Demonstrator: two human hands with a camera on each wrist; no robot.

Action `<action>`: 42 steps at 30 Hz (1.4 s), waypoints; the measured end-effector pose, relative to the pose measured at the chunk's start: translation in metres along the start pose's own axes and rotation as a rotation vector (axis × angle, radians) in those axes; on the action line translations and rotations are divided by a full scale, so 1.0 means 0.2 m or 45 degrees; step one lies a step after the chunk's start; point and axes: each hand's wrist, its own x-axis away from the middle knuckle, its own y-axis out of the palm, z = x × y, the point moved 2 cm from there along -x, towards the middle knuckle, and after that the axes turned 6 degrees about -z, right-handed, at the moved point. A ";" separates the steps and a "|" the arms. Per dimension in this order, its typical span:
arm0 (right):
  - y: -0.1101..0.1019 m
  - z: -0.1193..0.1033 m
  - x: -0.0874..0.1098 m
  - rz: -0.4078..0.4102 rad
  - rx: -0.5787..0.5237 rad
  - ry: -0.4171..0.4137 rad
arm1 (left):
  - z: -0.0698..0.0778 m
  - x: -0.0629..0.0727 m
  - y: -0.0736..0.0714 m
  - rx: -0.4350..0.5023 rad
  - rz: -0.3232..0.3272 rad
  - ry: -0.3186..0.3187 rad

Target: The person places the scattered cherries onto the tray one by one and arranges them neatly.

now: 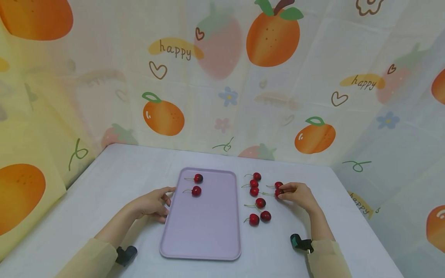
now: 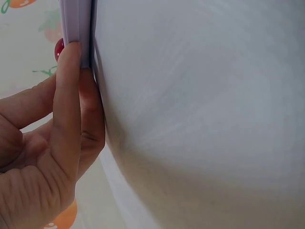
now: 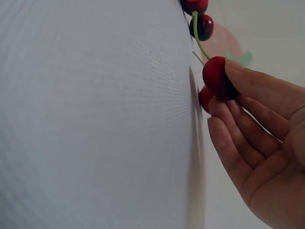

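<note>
My right hand pinches a dark red cherry between thumb and fingertips, its green stem pointing away from the hand. Just behind it lies another cherry. At the left side of a pale purple tray, my left hand holds the rim with its fingertips. The left wrist view shows the fingers right at the tray's edge. Two stemmed cherries rest on the tray near its far end, one behind the other.
Several more stemmed cherries lie in a loose group on the white table, between the tray and my right hand. A fruit-printed cloth hangs behind the table. Each wrist wears a small dark device.
</note>
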 end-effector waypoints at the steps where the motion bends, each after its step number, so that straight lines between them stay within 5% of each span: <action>1: 0.00 0.00 0.00 0.002 -0.002 0.002 | 0.00 0.00 0.00 0.001 0.000 0.000; 26: -0.02 -0.08 0.02 0.075 -0.056 -0.051 | 0.01 0.00 0.00 -0.008 0.012 -0.024; 42: 0.01 -0.26 0.03 0.086 -0.136 -0.094 | 0.01 0.01 0.00 -0.021 0.010 -0.022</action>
